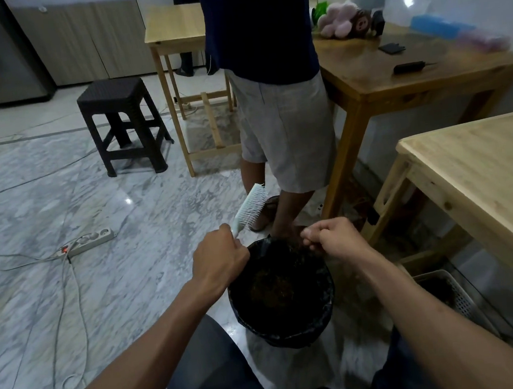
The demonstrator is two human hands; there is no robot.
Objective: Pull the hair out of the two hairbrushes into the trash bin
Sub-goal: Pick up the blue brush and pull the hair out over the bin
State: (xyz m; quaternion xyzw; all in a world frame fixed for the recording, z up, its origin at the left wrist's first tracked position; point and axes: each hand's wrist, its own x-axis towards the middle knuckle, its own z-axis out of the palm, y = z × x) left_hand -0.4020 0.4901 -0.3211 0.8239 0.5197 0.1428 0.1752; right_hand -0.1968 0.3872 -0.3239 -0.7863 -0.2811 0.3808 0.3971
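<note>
My left hand [220,255] grips the handle of a pale blue-white hairbrush [251,206], whose bristled head points up and away, bristles facing right. The bristles look free of hair. My right hand [332,238] hovers over the far right rim of the trash bin [262,326], fingers pinched together; a thin dark wisp may hang from them, but I cannot tell. The bin is round, lined with a black bag, and holds a dark tangle of hair. Only one hairbrush is in view.
A person in grey shorts [283,134] stands just beyond the bin. A light wooden table [483,170] is at my right, with a white mesh basket [456,297] beneath it. A dark stool [121,123] and a power strip [90,240] with cables lie on the marble floor to the left.
</note>
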